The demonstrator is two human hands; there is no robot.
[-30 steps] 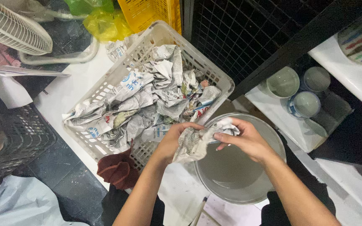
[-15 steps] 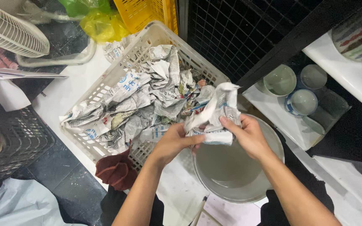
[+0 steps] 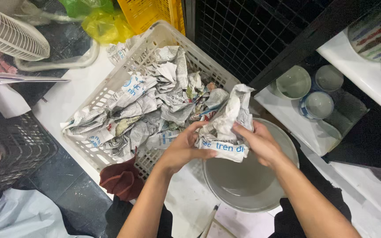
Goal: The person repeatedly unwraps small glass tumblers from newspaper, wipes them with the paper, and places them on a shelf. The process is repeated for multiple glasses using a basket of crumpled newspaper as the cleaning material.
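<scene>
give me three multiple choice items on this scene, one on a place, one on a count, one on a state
1. Where is the crumpled newspaper bundle held?
A. above the large round grey bowl
B. beside the white fan
C. on the dark floor

2. How many small glazed cups stand on the white lower shelf at right?
A. one
B. three
C. six

3. How is the white plastic lattice basket?
A. empty
B. overturned
C. piled with crumpled newspaper

Answers:
1. A, the left hand and right hand grip it over the bowl's rim.
2. B, three round cups sit together.
3. C, paper wads cover its inside.
</scene>
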